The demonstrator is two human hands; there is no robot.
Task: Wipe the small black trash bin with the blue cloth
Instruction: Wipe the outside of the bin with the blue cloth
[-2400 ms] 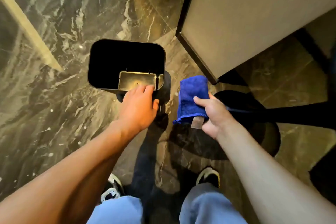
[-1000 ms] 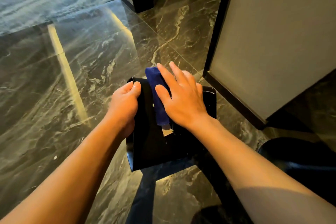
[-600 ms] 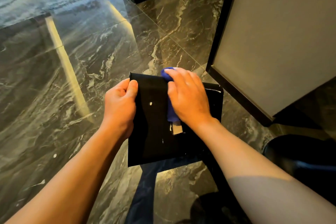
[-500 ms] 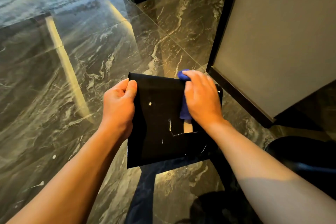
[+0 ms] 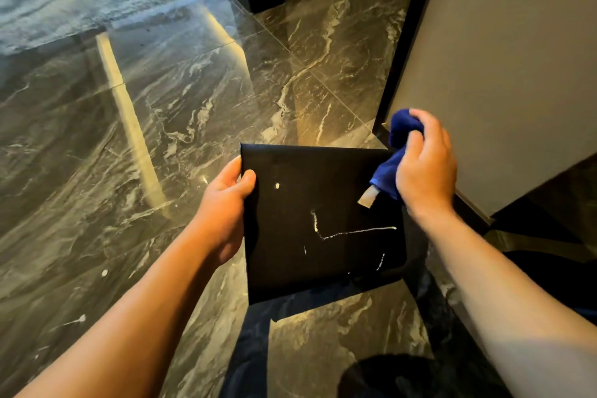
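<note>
One hand (image 5: 226, 203) alone pinches the tilted black bin (image 5: 323, 223) by its edge while the right hand (image 5: 424, 168), fingers bunched around the blue cloth (image 5: 386, 171), pushes sideways, so it could slip free.

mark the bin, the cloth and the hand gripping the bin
bin (image 5: 323, 223): head view, on its flat black side facing the camera.
cloth (image 5: 386, 171): head view, on the blue fold hanging below the right hand's fingers.
left hand (image 5: 226, 203): head view, on the back of the hand.
</note>
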